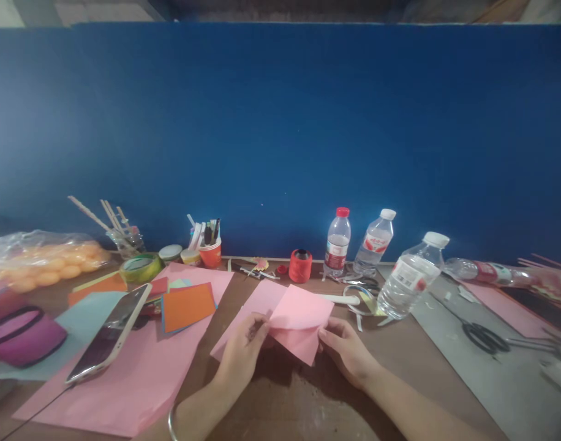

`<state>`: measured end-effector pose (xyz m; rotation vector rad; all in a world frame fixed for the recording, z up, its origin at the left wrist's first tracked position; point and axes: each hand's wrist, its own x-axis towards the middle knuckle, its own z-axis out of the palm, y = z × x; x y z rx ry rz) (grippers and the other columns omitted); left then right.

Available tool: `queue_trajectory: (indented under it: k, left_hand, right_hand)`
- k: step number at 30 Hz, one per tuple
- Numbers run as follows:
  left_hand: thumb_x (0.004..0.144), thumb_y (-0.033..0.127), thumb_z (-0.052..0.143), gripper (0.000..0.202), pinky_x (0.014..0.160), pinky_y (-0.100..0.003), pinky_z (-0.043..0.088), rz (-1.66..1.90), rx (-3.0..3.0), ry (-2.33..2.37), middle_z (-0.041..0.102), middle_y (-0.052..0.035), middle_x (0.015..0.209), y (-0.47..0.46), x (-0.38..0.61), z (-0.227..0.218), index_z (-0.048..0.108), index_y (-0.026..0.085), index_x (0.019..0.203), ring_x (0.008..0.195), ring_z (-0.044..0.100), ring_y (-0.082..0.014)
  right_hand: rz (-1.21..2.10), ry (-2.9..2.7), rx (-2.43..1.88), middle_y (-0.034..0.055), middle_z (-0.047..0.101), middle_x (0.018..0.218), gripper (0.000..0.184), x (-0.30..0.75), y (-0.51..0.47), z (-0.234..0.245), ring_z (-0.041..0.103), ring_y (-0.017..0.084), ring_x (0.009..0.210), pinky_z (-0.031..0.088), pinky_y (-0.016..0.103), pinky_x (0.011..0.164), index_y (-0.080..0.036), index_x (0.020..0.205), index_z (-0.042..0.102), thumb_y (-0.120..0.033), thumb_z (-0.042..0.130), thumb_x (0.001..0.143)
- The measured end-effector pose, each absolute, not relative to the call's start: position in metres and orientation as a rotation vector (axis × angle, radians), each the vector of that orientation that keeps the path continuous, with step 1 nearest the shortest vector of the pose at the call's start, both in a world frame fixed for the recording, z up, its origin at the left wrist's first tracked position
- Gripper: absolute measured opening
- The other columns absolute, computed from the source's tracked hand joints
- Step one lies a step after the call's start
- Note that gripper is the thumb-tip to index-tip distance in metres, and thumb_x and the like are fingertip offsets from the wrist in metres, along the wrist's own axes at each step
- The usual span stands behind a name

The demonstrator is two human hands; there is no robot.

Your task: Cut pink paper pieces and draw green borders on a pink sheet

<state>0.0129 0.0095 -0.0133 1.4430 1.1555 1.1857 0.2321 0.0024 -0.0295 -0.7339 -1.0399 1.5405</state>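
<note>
A pink sheet of paper (303, 312), with a crease across its middle, is held above the brown table between my two hands. My left hand (246, 343) pinches its left corner between thumb and fingers. On the other side, my right hand (347, 349) grips the right edge, thumb on top and fingers behind. Another pink sheet (250, 306) lies flat on the table behind my left hand. Beyond the held paper stands a spool of red thread (300, 267). A white stick-like piece (340, 299) pokes out behind the paper's right corner.
Three water bottles (411, 275) stand at the back right, near scissors (485, 337) on a grey mat. To the left lie a phone (108, 337), orange cards (188, 307) and large pink paper (143, 373). A cup of pens (210, 251) stands against the blue partition (280, 135).
</note>
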Motion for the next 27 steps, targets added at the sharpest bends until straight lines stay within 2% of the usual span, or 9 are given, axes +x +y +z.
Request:
queue_trajectory:
  k: [4, 9, 13, 17, 20, 23, 27]
  left_hand:
    - [0.083, 0.037, 0.057, 0.018, 0.073, -0.03, 0.045, 1.123, 1.536, 1.155, 0.064, -0.003, 0.084, 0.005, 0.012, -0.0098, 0.063, 0.02, 0.087, 0.078, 0.06, -0.0208]
    - [0.071, 0.029, 0.069, 0.024, 0.074, -0.029, 0.045, 1.051, 1.581, 1.148, 0.066, -0.0048, 0.096, 0.0007, 0.0125, -0.0044, 0.063, 0.021, 0.094, 0.085, 0.06, -0.0222]
    - [0.076, 0.031, 0.063, 0.014, 0.061, -0.025, 0.043, 1.027, 1.545, 1.169, 0.065, -0.0022, 0.076, 0.0016, 0.014, -0.0053, 0.062, 0.019, 0.084, 0.068, 0.059, -0.0186]
    - [0.08, 0.037, 0.057, 0.019, 0.054, -0.025, 0.041, 1.054, 1.505, 1.196, 0.058, 0.0013, 0.059, 0.0017, 0.0135, -0.0049, 0.062, 0.018, 0.078, 0.055, 0.054, -0.0163]
    - [0.079, 0.039, 0.059, 0.023, 0.053, -0.024, 0.042, 1.095, 1.46, 1.2, 0.059, -0.0005, 0.062, 0.0014, 0.0129, -0.0044, 0.062, 0.018, 0.072, 0.058, 0.055, -0.0175]
    - [0.077, 0.04, 0.062, 0.023, 0.054, -0.025, 0.044, 1.166, 1.373, 1.195, 0.061, -0.001, 0.065, 0.0035, 0.0129, -0.0052, 0.063, 0.017, 0.077, 0.058, 0.056, -0.0173]
    - [0.074, 0.042, 0.065, 0.026, 0.058, -0.027, 0.048, 1.297, 1.197, 1.175, 0.061, -0.0012, 0.065, 0.0079, 0.0142, -0.004, 0.062, 0.016, 0.075, 0.059, 0.058, -0.0174]
  right_hand:
    - [1.452, -1.066, -0.781, 0.0008, 0.058, 0.057, 0.031, 0.2323, 0.0047, -0.0269, 0.05, 0.013, 0.055, 0.041, 0.026, 0.057, -0.014, 0.059, 0.062, -0.04, 0.077, 0.066]
    - [1.444, -1.075, -0.802, 0.004, 0.063, 0.061, 0.035, 0.2313, 0.0024, -0.0253, 0.056, 0.018, 0.059, 0.045, 0.032, 0.062, -0.014, 0.066, 0.066, -0.047, 0.077, 0.063]
    - [1.45, -1.11, -0.794, 0.0027, 0.062, 0.058, 0.037, 0.2316, 0.0001, -0.0273, 0.054, 0.016, 0.056, 0.044, 0.029, 0.06, -0.014, 0.063, 0.065, -0.049, 0.078, 0.061]
    - [1.493, -1.125, -0.738, 0.0009, 0.061, 0.057, 0.035, 0.2317, 0.0003, -0.0274, 0.051, 0.012, 0.054, 0.04, 0.024, 0.055, -0.013, 0.06, 0.066, -0.045, 0.079, 0.061]
    - [1.532, -1.135, -0.677, 0.0001, 0.063, 0.058, 0.03, 0.2308, -0.0005, -0.0252, 0.052, 0.011, 0.054, 0.04, 0.022, 0.055, -0.013, 0.064, 0.069, -0.041, 0.08, 0.061]
    - [1.563, -1.159, -0.652, 0.0008, 0.065, 0.061, 0.025, 0.23, -0.0029, -0.0227, 0.054, 0.011, 0.055, 0.042, 0.023, 0.056, -0.014, 0.068, 0.071, -0.037, 0.079, 0.063]
    - [1.532, -1.186, -0.69, 0.0016, 0.065, 0.059, 0.022, 0.2296, -0.0052, -0.0214, 0.054, 0.012, 0.054, 0.043, 0.023, 0.056, -0.013, 0.063, 0.07, -0.033, 0.077, 0.067]
